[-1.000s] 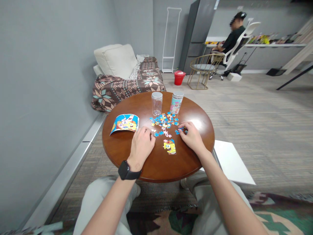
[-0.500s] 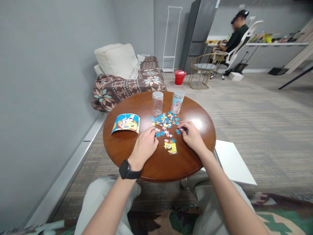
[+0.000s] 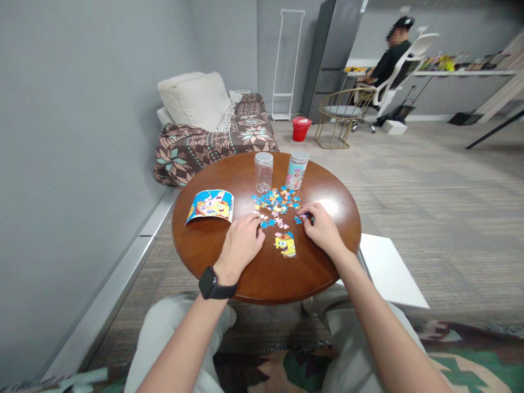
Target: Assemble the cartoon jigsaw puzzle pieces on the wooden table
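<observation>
On the round wooden table (image 3: 213,256), my left hand (image 3: 243,238) rests palm down. Its fingers are loosely bent and the thumb is apart, beside the left edge of some loose puzzle pieces (image 3: 272,201). My right hand (image 3: 320,226) lies at the right edge of the pile, fingers reaching forward and thumb apart. Small blue and pink pieces are at its fingertips, and I see none lifted. Between the hands and nearer to me is a small joined puzzle section (image 3: 285,245) with a yellow cartoon face. A curved picture sheet (image 3: 212,205) stands left of my left hand.
Behind the pieces stand a clear jar (image 3: 264,173) and a picture-covered jar (image 3: 297,172), both with silver lids. Beyond are a covered couch (image 3: 213,142), a red bin (image 3: 301,129) and a gold-framed chair (image 3: 339,112). A person (image 3: 393,63) sits at the back right.
Both of my hands and the puzzle pieces stay essentially in place. The person in the background has shifted slightly in the chair, leaning back a little.
</observation>
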